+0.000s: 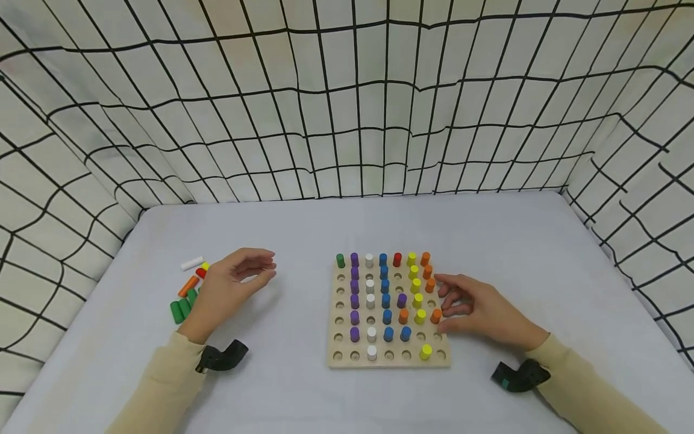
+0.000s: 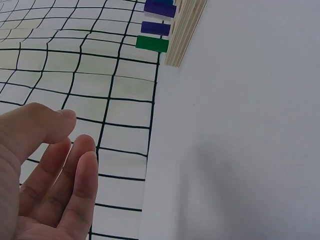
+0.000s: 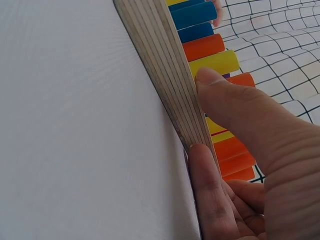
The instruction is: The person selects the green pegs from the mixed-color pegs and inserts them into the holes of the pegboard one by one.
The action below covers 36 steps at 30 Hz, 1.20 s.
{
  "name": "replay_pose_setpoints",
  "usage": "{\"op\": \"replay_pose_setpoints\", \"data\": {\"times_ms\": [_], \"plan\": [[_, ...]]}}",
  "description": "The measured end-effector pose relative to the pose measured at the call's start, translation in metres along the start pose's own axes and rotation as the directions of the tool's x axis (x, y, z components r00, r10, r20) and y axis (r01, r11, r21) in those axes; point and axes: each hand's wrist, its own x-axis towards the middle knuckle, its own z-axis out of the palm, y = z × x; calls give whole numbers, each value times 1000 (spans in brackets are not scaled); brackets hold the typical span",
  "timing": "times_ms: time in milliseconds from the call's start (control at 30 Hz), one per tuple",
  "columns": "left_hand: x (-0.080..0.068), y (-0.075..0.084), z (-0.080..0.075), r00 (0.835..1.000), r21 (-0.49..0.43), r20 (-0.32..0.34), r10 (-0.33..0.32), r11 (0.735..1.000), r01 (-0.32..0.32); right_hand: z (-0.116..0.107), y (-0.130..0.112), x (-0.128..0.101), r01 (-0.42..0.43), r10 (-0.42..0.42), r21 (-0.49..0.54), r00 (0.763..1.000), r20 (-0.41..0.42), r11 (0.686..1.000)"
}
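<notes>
A wooden pegboard [image 1: 362,363] lies on the table, with coloured pegs standing in many of its holes. My right hand [image 1: 474,307] is at the board's right side, beside an orange peg [image 1: 436,316]. In the right wrist view, its thumb and a fingertip touch the layered board edge [image 3: 167,75], near a yellow peg [image 3: 220,62]. My left hand [image 1: 230,289] hovers left of the board with its fingers loosely bent. In the left wrist view, a gap shows between thumb and fingers, and nothing is held.
Loose pegs lie left of and partly behind my left hand, among them green [image 1: 176,312], orange [image 1: 188,286] and white [image 1: 192,263] ones. White cloth covers the table [image 1: 293,386]. A white wall with a black grid [image 1: 347,108] surrounds the back and sides.
</notes>
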Motion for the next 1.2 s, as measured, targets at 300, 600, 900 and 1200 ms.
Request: {"op": "replay_pose_setpoints", "data": {"times_ms": [300,600,900,1200], "plan": [[-2,-4,-22,1000,-37,2,29,999,-29,-1,0,-1,11,-11,-3,1000,-22,1000],[-15,-11,-46,996,121,49,-81,990,74,-3,1,-1,1,-1,-10,1000,-18,1000],[-27,-17,-69,987,125,112,-115,987,101,-5,-1,-1,3,-3,-24,1000,-21,1000],[-43,-31,-84,972,171,158,-174,974,147,-4,3,2,-3,3,-15,1000,-9,1000]]}}
